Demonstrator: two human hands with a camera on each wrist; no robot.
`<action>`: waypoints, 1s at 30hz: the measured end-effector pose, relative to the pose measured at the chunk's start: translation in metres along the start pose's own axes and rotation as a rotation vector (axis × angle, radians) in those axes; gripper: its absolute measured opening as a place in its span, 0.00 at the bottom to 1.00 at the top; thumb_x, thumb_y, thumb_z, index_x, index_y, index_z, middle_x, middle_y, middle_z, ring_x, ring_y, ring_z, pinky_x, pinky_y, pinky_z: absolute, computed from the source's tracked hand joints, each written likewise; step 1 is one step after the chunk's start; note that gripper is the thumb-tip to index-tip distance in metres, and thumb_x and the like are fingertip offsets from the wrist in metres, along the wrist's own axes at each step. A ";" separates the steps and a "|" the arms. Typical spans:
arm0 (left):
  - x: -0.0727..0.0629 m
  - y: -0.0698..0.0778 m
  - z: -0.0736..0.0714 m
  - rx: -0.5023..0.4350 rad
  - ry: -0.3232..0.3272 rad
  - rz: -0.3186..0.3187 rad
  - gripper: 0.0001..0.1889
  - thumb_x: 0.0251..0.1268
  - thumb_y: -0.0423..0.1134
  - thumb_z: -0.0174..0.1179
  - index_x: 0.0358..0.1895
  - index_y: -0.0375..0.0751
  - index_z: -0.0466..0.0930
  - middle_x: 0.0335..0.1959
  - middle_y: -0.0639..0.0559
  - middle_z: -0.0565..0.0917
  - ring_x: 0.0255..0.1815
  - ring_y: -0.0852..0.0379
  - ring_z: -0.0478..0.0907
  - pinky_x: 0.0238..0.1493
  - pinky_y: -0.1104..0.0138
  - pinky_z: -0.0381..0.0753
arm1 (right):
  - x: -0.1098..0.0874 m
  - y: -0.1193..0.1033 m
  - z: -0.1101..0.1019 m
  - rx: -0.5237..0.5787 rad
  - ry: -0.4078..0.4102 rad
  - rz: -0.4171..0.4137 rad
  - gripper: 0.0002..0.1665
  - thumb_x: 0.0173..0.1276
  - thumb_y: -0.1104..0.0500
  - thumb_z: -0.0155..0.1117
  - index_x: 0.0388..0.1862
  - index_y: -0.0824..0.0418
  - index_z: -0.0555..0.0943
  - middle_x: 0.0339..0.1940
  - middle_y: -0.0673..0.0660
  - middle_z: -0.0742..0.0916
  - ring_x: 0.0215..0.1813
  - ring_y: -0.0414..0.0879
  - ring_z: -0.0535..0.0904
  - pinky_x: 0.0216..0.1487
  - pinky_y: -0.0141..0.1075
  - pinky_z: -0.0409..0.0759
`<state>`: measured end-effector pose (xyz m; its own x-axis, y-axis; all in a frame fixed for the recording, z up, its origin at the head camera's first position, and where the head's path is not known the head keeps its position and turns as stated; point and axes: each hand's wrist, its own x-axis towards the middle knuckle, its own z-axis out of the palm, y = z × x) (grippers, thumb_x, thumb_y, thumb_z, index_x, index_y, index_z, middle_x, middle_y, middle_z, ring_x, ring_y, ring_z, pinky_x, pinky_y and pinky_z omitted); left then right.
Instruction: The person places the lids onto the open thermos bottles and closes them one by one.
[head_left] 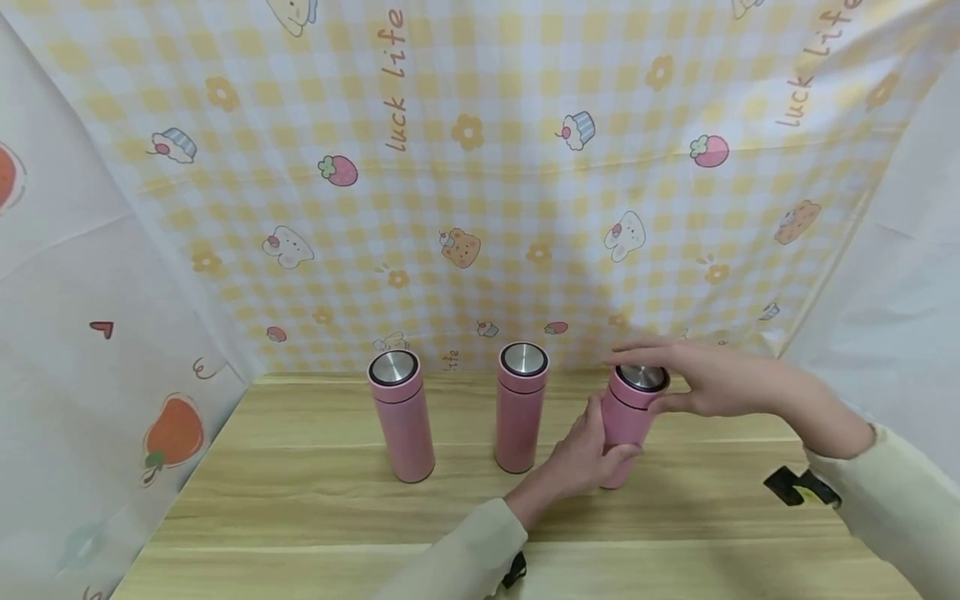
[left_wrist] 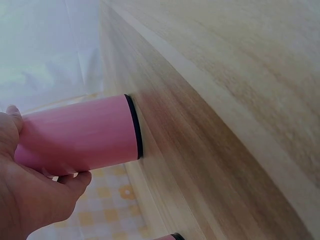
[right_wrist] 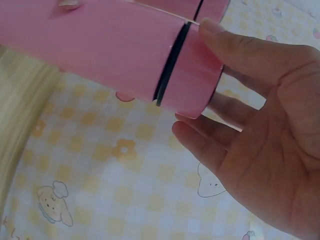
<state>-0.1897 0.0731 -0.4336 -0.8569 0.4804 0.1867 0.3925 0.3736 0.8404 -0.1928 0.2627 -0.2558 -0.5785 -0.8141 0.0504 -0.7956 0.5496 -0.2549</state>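
A pink thermos bottle [head_left: 627, 421] with a dark ring below its lid stands at the right of the wooden table. My left hand [head_left: 581, 454] grips its body from the left, thumb in front; in the left wrist view its black-rimmed base [left_wrist: 134, 127] is right at the tabletop. At its top, my right hand [head_left: 712, 379] spans the pink lid [right_wrist: 195, 75] with fingers extended across the far side. The right thumb [right_wrist: 212, 32] lies at the lid's near edge, and the palm stays apart from the lid.
Two more pink thermos bottles stand upright to the left, one in the middle [head_left: 519, 417] and one farther left [head_left: 405, 425]. A yellow checked cloth [head_left: 495, 208] hangs behind the wooden table [head_left: 300, 500]. White cloth [head_left: 67, 275] hangs at the left side.
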 end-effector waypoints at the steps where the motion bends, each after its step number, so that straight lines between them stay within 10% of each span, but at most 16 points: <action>1: 0.000 0.000 0.000 -0.002 -0.003 -0.001 0.40 0.70 0.56 0.64 0.76 0.52 0.50 0.55 0.59 0.71 0.53 0.63 0.72 0.47 0.58 0.77 | 0.001 0.001 0.000 0.010 -0.003 -0.014 0.38 0.67 0.63 0.74 0.74 0.55 0.72 0.71 0.57 0.75 0.69 0.57 0.72 0.59 0.51 0.77; 16: -0.001 0.002 0.000 0.025 -0.002 -0.017 0.39 0.70 0.56 0.64 0.73 0.51 0.51 0.56 0.58 0.70 0.54 0.63 0.72 0.49 0.58 0.77 | 0.009 -0.001 0.004 -0.072 0.055 0.006 0.31 0.66 0.58 0.76 0.66 0.63 0.79 0.59 0.59 0.83 0.48 0.43 0.82 0.44 0.39 0.82; 30: -0.001 0.002 0.000 0.033 -0.006 -0.030 0.40 0.69 0.58 0.63 0.75 0.53 0.50 0.58 0.58 0.70 0.55 0.63 0.72 0.50 0.59 0.77 | 0.018 -0.019 0.007 -0.226 0.086 0.129 0.19 0.61 0.55 0.79 0.47 0.59 0.81 0.26 0.44 0.76 0.23 0.35 0.68 0.23 0.32 0.69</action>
<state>-0.1885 0.0733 -0.4321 -0.8663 0.4736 0.1588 0.3780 0.4138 0.8282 -0.1865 0.2364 -0.2565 -0.6829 -0.7212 0.1160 -0.7289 0.6833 -0.0429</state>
